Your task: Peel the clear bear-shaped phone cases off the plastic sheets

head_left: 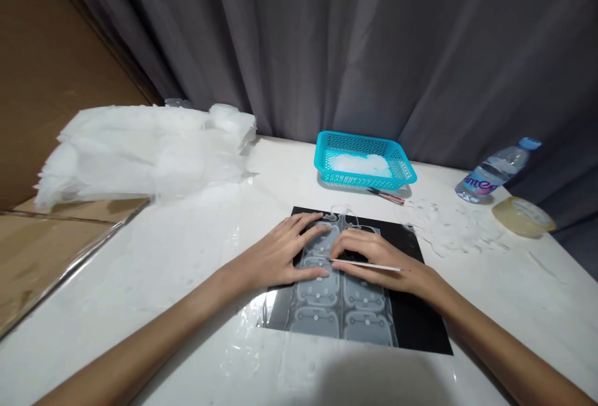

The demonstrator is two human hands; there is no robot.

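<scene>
A translucent sheet [317, 324] with several rounded rectangular moulded pieces lies on a black board [415, 322] on the table. My left hand [289, 250] rests on the left part of the sheet, fingers spread and pressing on it. In my right hand [376, 256], closed in a pinch, is a thin white stick-like tool [374, 265]. Its tip meets the sheet near the middle, between the rows of pieces, close to my left fingers. I cannot make out the tip's kind. Loose thin strips [343, 210] curl at the sheet's far edge.
A blue basket [364, 180] with whitish pieces stands behind the board, a pink-handled tool [391, 197] before it. To the right are clear scraps [455, 225], a water bottle [495, 172] and a tape roll [523, 216]. Stacked translucent sheets [149, 154] and cardboard [56, 231] are left.
</scene>
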